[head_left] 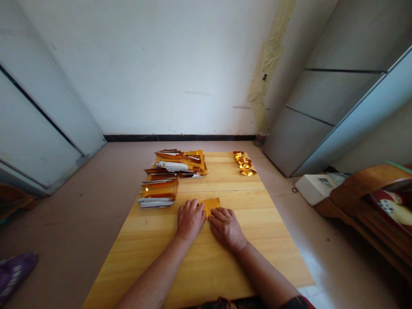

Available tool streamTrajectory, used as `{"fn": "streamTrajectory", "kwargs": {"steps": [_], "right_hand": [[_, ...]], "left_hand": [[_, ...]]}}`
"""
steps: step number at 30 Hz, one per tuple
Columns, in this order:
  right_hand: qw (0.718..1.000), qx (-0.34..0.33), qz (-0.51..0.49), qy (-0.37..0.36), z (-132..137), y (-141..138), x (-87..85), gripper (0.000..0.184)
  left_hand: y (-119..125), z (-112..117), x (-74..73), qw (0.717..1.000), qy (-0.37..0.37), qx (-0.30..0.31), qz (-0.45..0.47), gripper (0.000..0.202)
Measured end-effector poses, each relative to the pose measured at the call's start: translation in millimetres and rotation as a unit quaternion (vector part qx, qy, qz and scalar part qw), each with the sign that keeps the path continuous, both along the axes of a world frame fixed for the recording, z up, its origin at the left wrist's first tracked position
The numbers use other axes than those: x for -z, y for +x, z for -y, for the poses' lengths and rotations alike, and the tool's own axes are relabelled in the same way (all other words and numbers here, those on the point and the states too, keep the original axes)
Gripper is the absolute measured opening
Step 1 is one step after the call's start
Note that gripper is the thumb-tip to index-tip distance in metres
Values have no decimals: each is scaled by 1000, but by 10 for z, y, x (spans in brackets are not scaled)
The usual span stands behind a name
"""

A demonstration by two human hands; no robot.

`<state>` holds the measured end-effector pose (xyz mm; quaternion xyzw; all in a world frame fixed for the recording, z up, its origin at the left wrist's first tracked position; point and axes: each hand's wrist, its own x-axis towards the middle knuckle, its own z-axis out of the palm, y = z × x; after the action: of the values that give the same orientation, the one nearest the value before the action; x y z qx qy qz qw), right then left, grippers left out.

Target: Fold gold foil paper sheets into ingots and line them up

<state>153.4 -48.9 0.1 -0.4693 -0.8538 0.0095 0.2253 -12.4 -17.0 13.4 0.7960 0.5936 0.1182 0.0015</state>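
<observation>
A small sheet of gold foil paper (213,204) lies flat on the wooden table (199,257), near its middle. My left hand (189,219) rests on the sheet's left part with its fingers curled down onto it. My right hand (225,226) presses the sheet's near right edge, fingers bent and close together. Both hands touch each other over the paper and hide most of it. Whether the fingers pinch the paper or only press it is hidden.
Stacks of gold and white foil sheets (167,178) lie at the table's far left. Several folded gold pieces (244,164) sit at the far right corner. A white box (317,187) and wooden furniture (370,193) stand on the floor to the right.
</observation>
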Motion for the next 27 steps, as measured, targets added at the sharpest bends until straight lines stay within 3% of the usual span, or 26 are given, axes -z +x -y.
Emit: {"fn": "streamTrajectory", "kwargs": {"steps": [20,23,27], "right_hand": [[997,76,-17,-23,154,190,57,22],[993,94,-65,-21,152,221,34,23],[969,125,-212,10,16,212,-72,26]], "left_hand": [[-3,-20,44,1000,13,2,-10,23],[25,-40,33,1000,14,6,-11,22],[123,-99,29,1000,20,20,-2,20]]}}
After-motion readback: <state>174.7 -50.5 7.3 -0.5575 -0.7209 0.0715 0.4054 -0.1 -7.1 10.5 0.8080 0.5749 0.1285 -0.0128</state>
